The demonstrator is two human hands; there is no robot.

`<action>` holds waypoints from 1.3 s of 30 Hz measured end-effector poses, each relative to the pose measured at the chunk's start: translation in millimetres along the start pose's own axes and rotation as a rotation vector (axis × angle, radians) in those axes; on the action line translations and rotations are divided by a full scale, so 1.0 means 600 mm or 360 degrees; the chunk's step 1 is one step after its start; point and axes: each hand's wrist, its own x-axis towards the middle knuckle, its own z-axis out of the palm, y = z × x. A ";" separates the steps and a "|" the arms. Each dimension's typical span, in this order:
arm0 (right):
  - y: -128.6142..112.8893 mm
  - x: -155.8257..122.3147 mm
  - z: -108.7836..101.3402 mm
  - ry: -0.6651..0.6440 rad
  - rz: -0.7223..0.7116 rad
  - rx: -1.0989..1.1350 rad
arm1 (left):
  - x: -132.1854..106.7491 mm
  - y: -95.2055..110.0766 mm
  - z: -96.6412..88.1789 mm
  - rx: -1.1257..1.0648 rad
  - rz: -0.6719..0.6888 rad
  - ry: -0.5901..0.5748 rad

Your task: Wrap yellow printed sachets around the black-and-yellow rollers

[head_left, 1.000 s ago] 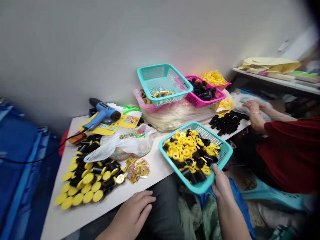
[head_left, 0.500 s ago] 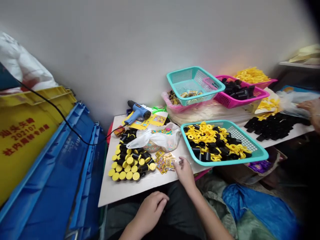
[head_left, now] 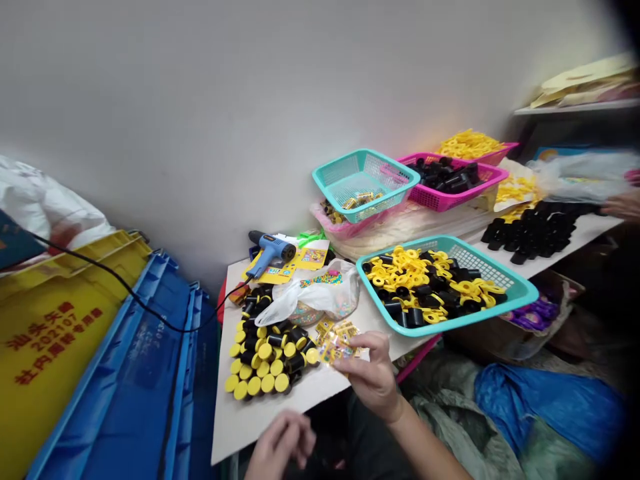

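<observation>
Hanging before the near edge of the counter [head_left: 235, 437], the left hand [head_left: 286, 440] is blurred, its fingers loosely bent; nothing shows in it, and whether it is open or closed cannot be told. Beside it, the right hand [head_left: 373, 373] reaches farther in, with thumb and fingers at a small heap of shiny yellow packets [head_left: 330, 340] lying on the counter. A pinch on one seems likely, but the fingertips hide it.

A second ago that hand was on the rim of the nearer turquoise basket [head_left: 497, 270], which was tipped past the counter's edge; half a second ago it was just beside the packets. Now the basket rests on the counter with its load of yellow rings and black tubes, so the handling appears to have turned from basket to packets.

Left of the packets lie black cylinders with yellow ends [head_left: 267, 383]. Behind them come a plastic bag [head_left: 347, 297] of coloured beads, then a blue gun-shaped tool [head_left: 273, 250]. Farther back sit a smaller turquoise basket [head_left: 335, 177] and a pink basket [head_left: 440, 201] of black parts. At far right, a co-worker's hand [head_left: 625, 203] shows near spread black pieces [head_left: 533, 233].
</observation>
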 end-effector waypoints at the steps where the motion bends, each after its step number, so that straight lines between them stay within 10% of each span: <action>1: -0.009 0.008 -0.001 -0.0044 -0.0045 0.0055 | 0.020 0.018 0.015 -0.0448 0.0145 0.0082; 6: 0.000 -0.005 -0.008 -0.0278 0.0300 0.0346 | 0.112 0.085 0.068 -0.1084 0.0298 0.0450; 11: 0.021 -0.023 -0.002 -0.0354 0.1409 0.0933 | 0.138 0.075 0.075 -0.0784 0.0383 0.0915; 16: 0.019 0.004 0.021 -0.0829 0.1914 0.1315 | 0.115 0.055 0.066 -0.0653 0.0415 0.0855; 21: -0.013 -0.022 0.041 -0.0809 0.2025 0.1312 | 0.079 0.007 0.062 -0.0861 0.0200 0.0679; 26: -0.030 -0.043 0.072 -0.0941 0.1727 0.1107 | 0.052 -0.041 0.037 -0.0895 0.0113 0.0928; 35: -0.010 0.033 0.231 -0.1598 0.0217 -0.0280 | 0.034 -0.076 -0.029 -0.0879 0.0104 0.1204; 39: -0.017 0.037 0.246 -0.1537 0.0215 -0.0099 | 0.031 -0.102 -0.063 -0.1049 0.0079 0.1274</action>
